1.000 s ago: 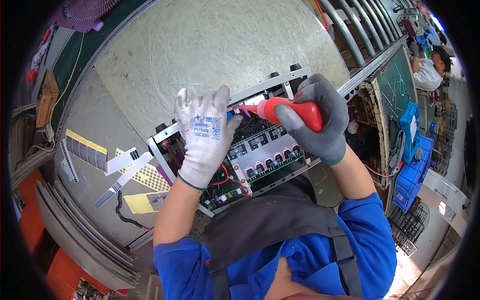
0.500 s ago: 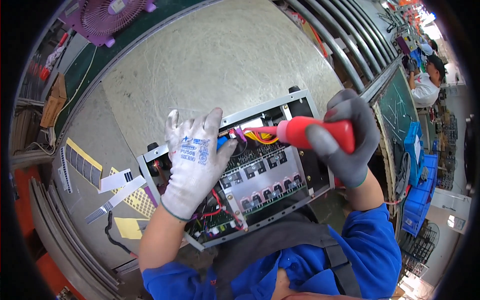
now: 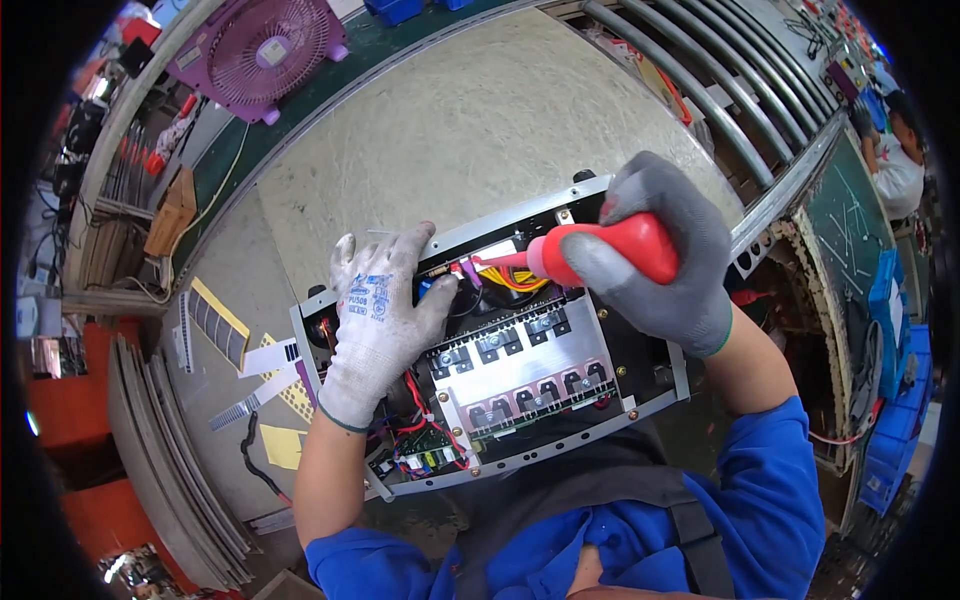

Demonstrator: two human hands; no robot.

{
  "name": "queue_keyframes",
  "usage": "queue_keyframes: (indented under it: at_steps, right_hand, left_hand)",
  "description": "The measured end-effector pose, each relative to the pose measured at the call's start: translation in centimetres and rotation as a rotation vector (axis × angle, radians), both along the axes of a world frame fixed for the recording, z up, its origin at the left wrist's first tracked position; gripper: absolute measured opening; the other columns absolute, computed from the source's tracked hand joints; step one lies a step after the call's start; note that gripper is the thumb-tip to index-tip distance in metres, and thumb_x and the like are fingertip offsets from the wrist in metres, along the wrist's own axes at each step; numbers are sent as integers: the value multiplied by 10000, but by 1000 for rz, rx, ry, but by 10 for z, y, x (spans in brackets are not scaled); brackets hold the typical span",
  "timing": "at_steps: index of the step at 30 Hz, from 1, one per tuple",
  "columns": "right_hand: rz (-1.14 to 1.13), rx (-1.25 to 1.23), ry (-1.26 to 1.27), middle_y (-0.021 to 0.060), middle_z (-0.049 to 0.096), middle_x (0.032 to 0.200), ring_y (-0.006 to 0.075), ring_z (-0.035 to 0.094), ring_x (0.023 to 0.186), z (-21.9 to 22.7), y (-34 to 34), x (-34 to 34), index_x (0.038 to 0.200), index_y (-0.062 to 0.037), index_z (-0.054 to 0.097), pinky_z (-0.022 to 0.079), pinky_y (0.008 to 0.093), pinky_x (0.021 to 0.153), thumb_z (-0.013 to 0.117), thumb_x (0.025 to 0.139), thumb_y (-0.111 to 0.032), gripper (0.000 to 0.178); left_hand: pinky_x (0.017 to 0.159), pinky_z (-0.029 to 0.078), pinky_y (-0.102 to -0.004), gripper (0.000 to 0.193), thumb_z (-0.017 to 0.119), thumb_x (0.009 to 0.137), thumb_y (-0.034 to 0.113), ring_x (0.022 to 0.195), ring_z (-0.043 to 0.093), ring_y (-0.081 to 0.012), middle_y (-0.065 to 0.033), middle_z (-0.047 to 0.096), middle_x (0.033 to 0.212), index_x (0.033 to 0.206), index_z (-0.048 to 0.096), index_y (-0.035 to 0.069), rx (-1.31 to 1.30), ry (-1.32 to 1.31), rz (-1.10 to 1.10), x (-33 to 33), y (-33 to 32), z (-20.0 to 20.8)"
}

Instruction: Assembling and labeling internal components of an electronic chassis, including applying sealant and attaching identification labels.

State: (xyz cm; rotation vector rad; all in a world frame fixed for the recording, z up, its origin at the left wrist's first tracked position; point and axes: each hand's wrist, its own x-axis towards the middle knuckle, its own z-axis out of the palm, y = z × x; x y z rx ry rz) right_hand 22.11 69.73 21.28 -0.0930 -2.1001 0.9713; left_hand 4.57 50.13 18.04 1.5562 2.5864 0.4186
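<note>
An open metal-framed electronics chassis (image 3: 520,458) lies tilted in front of me, with circuit boards, wires and a silver heat sink plate (image 3: 520,368) inside. My right hand (image 3: 672,262), in a grey glove, is wrapped round a red squeeze bottle (image 3: 615,250). The bottle's thin nozzle points left, its tip at small red and purple parts near the far rail, beside yellow wires (image 3: 515,280). My left hand (image 3: 382,320), in a whitish glove, lies over the chassis's left side with its fingers spread. Its thumb reaches close to the nozzle tip; whether it touches a part I cannot tell.
Label sheets and strips (image 3: 215,320) and a black cable (image 3: 255,455) lie left of the chassis. A purple fan (image 3: 270,55) stands at the far left. Metal rollers (image 3: 690,90) run at the far right. Blue bins (image 3: 895,420) and another person (image 3: 895,160) are on the right.
The whole view has shifted, with surroundings sliding right on the left side. My right hand and the red bottle have moved slightly left; my left hand stays on the chassis.
</note>
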Motion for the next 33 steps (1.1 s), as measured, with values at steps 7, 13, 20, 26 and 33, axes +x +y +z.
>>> queue_keyframes:
  at_steps: [7, 13, 20, 26, 33]
  right_hand:
    - [-15, 41, -4, 93, 571, 733, 212, 614, 628, 4, 2, -3, 807, -32, 595, 469, 310, 578, 809, 760, -135, 242]
    - [-58, 62, -17, 81, 595, 722, 180, 632, 640, 7, 6, 1, 805, -32, 595, 492, 294, 599, 822, 762, -145, 257]
    - [-79, 57, -15, 85, 593, 723, 185, 638, 645, 5, 5, 11, 808, -34, 595, 492, 289, 602, 824, 758, -150, 261]
    - [-131, 117, 10, 99, 574, 717, 213, 619, 618, 0, 10, 20, 813, -42, 590, 478, 318, 583, 806, 763, -152, 248]
    - [-370, -140, 10, 108, 530, 1122, 245, 577, 861, -21, 30, 82, 1197, -167, 582, 525, 409, 766, 779, 858, -294, 412]
  left_hand:
    - [1178, 196, -557, 533, 685, 847, 231, 1188, 584, -296, -134, 658, 1174, 1348, 558, 99, -28, 27, -13, -2, 0, 2]
    - [1182, 193, -558, 507, 667, 870, 220, 1186, 587, -294, -137, 658, 1188, 1347, 560, 90, -36, 34, -3, -6, 0, 1]
    - [1187, 189, -549, 478, 653, 898, 235, 1170, 596, -284, -132, 665, 1184, 1346, 571, 90, 19, 58, -12, -3, -4, -4]
    - [1165, 207, -543, 516, 683, 874, 330, 1165, 586, -290, -136, 654, 1143, 1319, 587, 85, 37, 63, -32, -1, -5, -9]
    - [1098, 346, -480, 808, 831, 714, 314, 1217, 534, -313, -110, 583, 1312, 1427, 494, 136, 102, 447, -377, 24, 29, 18]
